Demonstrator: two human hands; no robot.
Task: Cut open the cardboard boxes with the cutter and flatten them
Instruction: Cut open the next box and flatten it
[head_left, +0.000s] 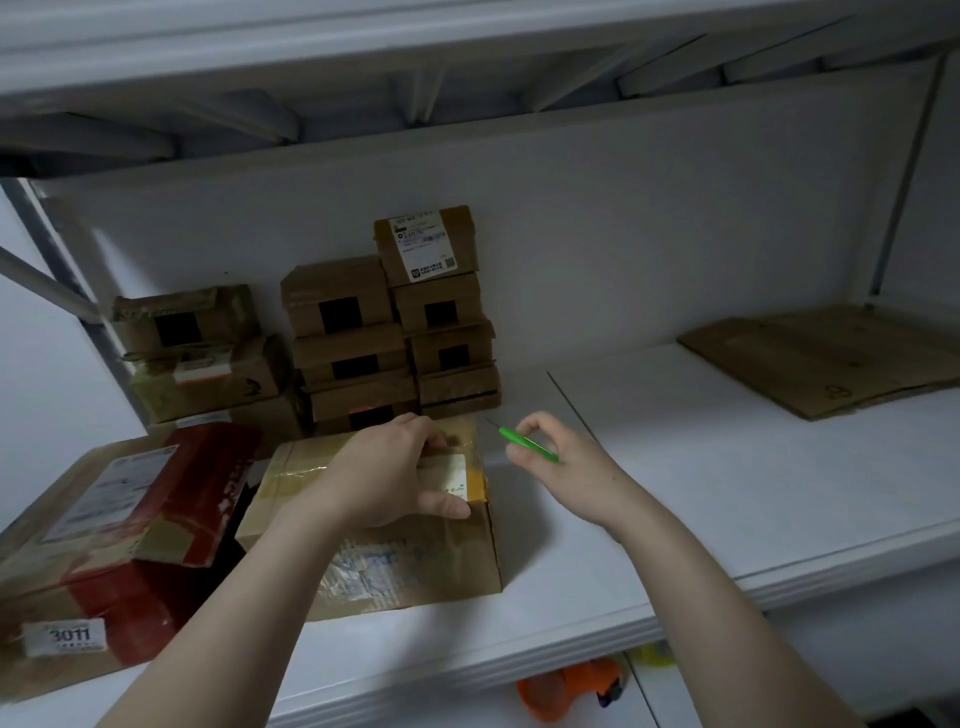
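Note:
A taped brown cardboard box (415, 561) sits on the white shelf (675, 493) in front of me. My left hand (384, 473) lies on its top, fingers curled over the far edge and thumb at the near right corner by a white label. Just right of the box, my right hand (561, 457) pinches a slim green cutter (524, 442), its thin blade pointing up-left toward the box's far right corner. The blade hovers clear of the cardboard.
A red and brown box (124, 525) marked 3011 lies to the left. Several small cardboard boxes (395, 332) are stacked against the back wall. Flattened cardboard (831, 358) lies at the far right. Orange and yellow items (571, 686) sit on the shelf below.

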